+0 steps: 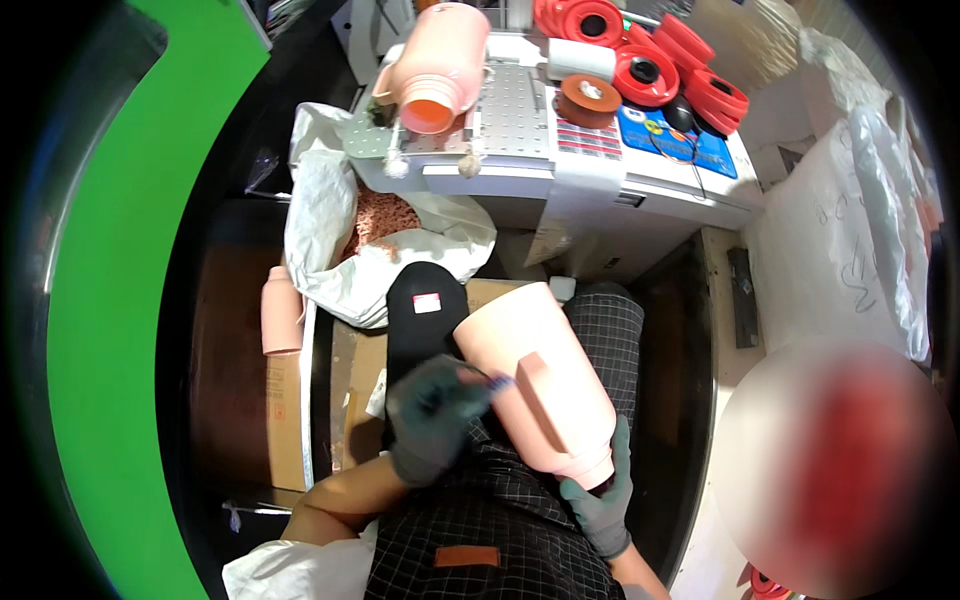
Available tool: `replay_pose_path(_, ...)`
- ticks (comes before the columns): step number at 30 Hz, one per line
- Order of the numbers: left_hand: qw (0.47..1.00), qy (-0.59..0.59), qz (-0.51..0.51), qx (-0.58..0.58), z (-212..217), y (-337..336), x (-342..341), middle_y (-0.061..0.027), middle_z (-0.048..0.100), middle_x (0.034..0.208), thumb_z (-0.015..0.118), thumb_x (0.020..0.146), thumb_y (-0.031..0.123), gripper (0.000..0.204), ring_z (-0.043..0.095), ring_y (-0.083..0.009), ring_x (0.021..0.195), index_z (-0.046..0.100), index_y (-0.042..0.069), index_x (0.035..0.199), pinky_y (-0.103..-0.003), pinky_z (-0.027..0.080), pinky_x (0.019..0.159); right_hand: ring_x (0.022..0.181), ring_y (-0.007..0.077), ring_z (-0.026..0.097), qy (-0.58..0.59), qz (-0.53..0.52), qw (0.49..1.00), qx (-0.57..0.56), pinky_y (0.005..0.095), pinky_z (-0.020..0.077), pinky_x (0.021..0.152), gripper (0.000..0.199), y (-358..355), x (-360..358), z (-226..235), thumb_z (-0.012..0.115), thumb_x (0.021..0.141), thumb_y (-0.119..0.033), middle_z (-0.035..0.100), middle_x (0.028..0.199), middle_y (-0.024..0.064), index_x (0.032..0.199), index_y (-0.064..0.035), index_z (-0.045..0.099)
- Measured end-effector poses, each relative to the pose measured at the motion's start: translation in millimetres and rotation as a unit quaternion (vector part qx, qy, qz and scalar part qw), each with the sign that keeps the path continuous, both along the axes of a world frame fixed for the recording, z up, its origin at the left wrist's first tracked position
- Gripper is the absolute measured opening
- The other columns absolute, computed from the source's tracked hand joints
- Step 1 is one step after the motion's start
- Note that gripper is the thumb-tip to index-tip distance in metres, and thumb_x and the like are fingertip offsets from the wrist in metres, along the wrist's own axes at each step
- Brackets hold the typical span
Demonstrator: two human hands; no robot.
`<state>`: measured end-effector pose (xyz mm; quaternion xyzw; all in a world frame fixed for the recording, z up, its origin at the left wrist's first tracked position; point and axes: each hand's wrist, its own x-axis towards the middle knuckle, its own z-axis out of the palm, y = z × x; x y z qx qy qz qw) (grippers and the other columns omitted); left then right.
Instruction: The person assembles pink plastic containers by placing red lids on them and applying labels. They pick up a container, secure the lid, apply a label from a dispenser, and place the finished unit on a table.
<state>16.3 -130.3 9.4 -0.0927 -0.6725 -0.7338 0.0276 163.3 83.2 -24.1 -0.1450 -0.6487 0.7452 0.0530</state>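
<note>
Now pink jug (535, 385) between both hands (gloved).

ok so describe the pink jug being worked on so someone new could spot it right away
Start at the person's lap, covered by a black checked apron. The pink jug lies tilted across it, the right hand cupping its lower end and the left hand holding a small tool to its side. Unlike the jug on the white machine, it is held by gloved hands.
</note>
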Motion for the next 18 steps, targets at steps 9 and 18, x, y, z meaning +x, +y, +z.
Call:
replay_pose_path(9,0.958,-0.257,0.004,0.131,-34.3,-52.3,-14.9,-0.0017,0.071,0.088,0.078,0.098,0.019,0.024,0.061,-0.0075,0.074,0.072,-0.001,0.109,-0.024,0.052,0.072,0.146,0.0287,0.048,0.034,0.095,0.983,0.151,0.0426,0.0411,0.119,0.118,-11.4,-4.1,-36.2,0.092,0.08,-0.02,0.038,0.166,0.0211,0.167,0.0051,0.017)
replay_pose_path(18,0.964,-0.153,0.058,-0.208,-16.7,-57.5,-15.9,-0.0017,0.064,0.072,0.08,0.091,0.014,0.019,0.058,-0.0089,0.067,0.068,0.004,0.081,-0.026,0.049,0.068,0.142,0.0374,0.054,0.088,0.112,0.937,0.32,0.046,0.047,0.115,0.115,-12.6,-6.0,-34.4,0.092,0.073,-0.014,0.038,0.165,0.0287,0.165,0.0034,0.025)
